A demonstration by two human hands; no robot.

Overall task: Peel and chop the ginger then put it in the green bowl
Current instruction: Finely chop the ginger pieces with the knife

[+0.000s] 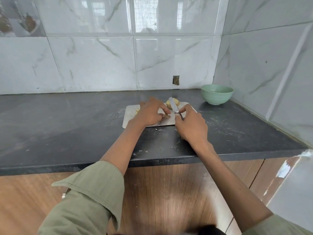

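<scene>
A metal cutting board (131, 116) lies on the dark counter. My left hand (150, 112) sits over the board and pinches a small brownish ginger piece (166, 116) against it. My right hand (191, 124) grips a knife (174, 106) by the handle, with the blade pointing away over the board. A peeled yellow ginger chunk (172, 102) rests at the board's far edge, partly behind the blade. Another yellowish bit (137, 110) shows at the left, mostly hidden by my left hand. The green bowl (217, 94) stands at the back right near the corner.
The dark counter (67, 124) carries pale scraps and smears around the board. Tiled walls close off the back and the right side. A small hole in the wall (176, 80) sits behind the board. Wooden cabinet fronts (160, 192) are below the counter edge.
</scene>
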